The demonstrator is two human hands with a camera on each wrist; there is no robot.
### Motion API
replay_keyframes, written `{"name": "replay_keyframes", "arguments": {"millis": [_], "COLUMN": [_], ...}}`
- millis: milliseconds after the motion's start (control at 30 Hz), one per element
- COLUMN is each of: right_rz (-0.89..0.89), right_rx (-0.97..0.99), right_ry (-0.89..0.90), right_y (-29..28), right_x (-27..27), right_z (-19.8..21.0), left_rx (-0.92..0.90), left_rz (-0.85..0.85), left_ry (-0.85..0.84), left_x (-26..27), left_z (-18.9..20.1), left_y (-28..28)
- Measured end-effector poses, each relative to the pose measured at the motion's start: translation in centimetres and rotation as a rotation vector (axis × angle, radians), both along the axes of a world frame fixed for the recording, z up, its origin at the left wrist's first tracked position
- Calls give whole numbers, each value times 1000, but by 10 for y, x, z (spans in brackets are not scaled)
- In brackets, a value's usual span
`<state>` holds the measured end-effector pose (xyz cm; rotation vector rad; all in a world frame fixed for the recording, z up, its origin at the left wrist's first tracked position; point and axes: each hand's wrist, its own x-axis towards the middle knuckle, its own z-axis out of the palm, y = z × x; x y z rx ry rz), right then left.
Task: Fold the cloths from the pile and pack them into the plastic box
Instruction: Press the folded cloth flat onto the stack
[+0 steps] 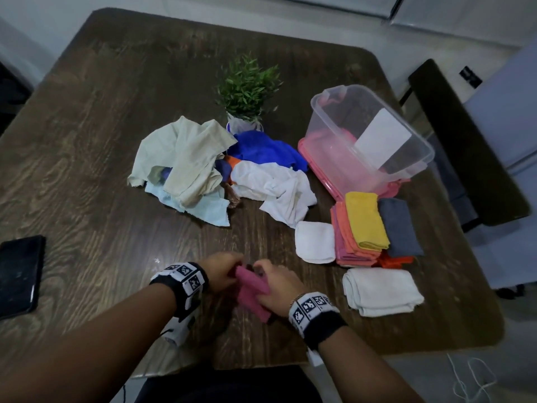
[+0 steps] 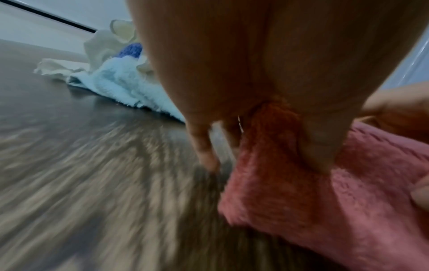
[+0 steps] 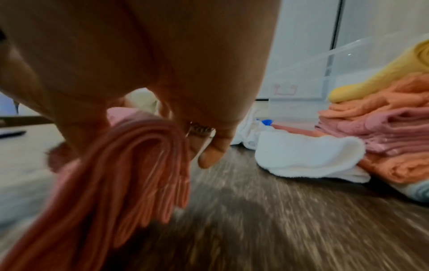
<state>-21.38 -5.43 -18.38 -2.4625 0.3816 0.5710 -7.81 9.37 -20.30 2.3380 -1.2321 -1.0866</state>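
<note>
A pink cloth, folded into a narrow bundle, hangs just above the table near its front edge, held by both hands. My left hand pinches its far end. My right hand grips the bundle from the right, its layers draped down under the fingers. The unfolded pile of cream, pale blue, blue and white cloths lies mid-table. The clear plastic box stands tilted on a pink lid at the right. Folded cloths in yellow, orange, pink, grey and white are stacked in front of it.
A small potted plant stands behind the pile. A dark phone lies at the table's left edge. A folded white cloth sits near the right front corner. A dark chair stands beyond the table's right edge.
</note>
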Motion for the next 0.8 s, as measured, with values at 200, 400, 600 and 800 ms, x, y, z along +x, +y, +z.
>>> {"name": "replay_keyframes", "arguments": {"millis": [200, 400, 600, 800], "right_rz": [-391, -647, -807, -612], "right_rx": [235, 340, 151, -400], "right_ry": [-392, -684, -711, -252], "right_y": [-53, -132, -204, -235], "right_x": [-16, -37, -46, -24], "right_z": [43, 78, 86, 60], "left_rx": [-502, -688, -561, -466], "left_rz": [375, 629, 585, 585], "left_ry": [446, 679, 449, 348], "left_x": [-1, -32, -48, -49], "left_z": [61, 88, 67, 41], "left_y": [-68, -151, -185, -171]}}
